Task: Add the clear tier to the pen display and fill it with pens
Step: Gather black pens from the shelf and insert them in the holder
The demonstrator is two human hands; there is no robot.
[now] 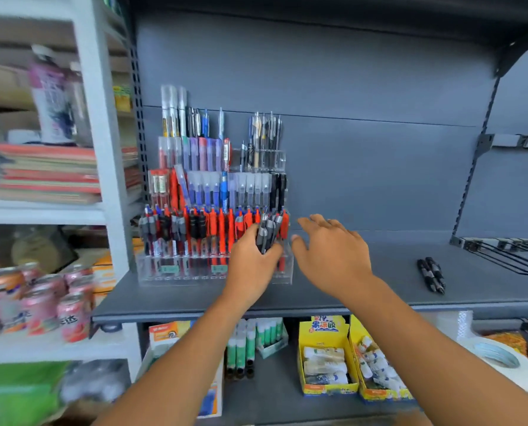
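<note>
The left hand (253, 265) is clenched around a bundle of dark grey pens (267, 233), held upright with the tops fanning slightly above the fist. The bundle sits directly in front of the right end of the clear tier (282, 269), the lowest and frontmost step of the pen display (216, 192); whether the pen tips have entered its slots cannot be told, since the hand covers them. The right hand (333, 253) is empty, its fingers spread and palm facing down, hovering just beside the display's right edge and near the bundle without touching it.

The clear tier stands on the grey shelf (364, 290), touching the front of the display. Its left and middle slots hold black, grey and red pens, and two small green labels (195, 269) show on its front wall. Behind it the display rises in steps: a row of white-capped and blue pens, then purple and red ones, then tall white and blue pens at the back. A small clear cup of slim pens (267, 139) occupies the upper right.

Well apart to the right, two black pens (431, 275) lie side by side on the shelf. Below the shelf are yellow boxes (327, 358) of small white items and green-capped glue sticks (250, 342). To the left, blurred, a white shelving unit carries stacked notebooks (47, 173) and pink drink cans (41, 305).
</note>
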